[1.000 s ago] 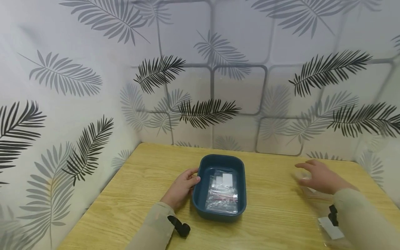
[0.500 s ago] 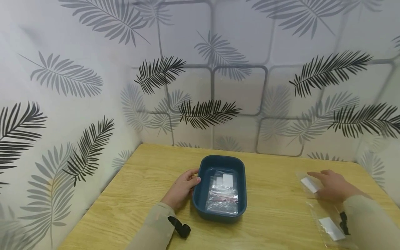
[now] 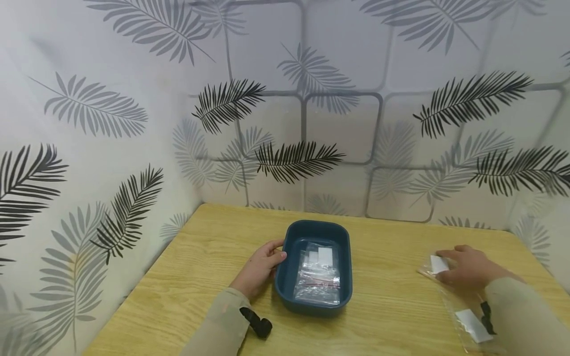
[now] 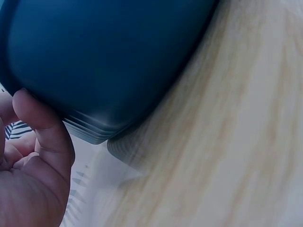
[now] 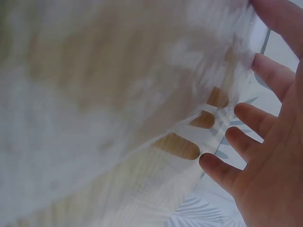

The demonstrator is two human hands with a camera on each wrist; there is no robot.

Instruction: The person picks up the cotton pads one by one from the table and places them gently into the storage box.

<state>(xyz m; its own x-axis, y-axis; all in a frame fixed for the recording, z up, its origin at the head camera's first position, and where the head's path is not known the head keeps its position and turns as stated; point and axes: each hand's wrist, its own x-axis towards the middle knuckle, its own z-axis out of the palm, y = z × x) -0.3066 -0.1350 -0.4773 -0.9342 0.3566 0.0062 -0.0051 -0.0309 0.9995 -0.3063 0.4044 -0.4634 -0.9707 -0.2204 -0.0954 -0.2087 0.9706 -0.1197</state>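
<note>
Sleeves (image 3: 220, 324): pale, one running to each wrist, with a black fitting (image 3: 257, 324) near the left cuff.
Near bag (image 3: 473, 326): clear, with a white card inside — it lies on the table (image 3: 383, 301), on the person's side of the right hand (image 3: 472, 267), partly hidden by that arm.
Right hand: well apart from the left hand (image 3: 261, 265), fingers spread and touching the far bag (image 3: 438, 265); whether they pinch it, I cannot tell.
Left hand: grips the box (image 3: 315, 310) by its side, thumb on the rim.
Box: dark blue, open-topped, upright on the table — just right of the left hand, between both hands.
Bags in the box (image 3: 317, 284): clear, overlapping, with white cards and reddish lines showing.
Far bag: clear, its white card just left of the right hand's fingers.
Wall (image 3: 343, 128): beyond both hands, pale, printed with grey and black leaves.
</note>
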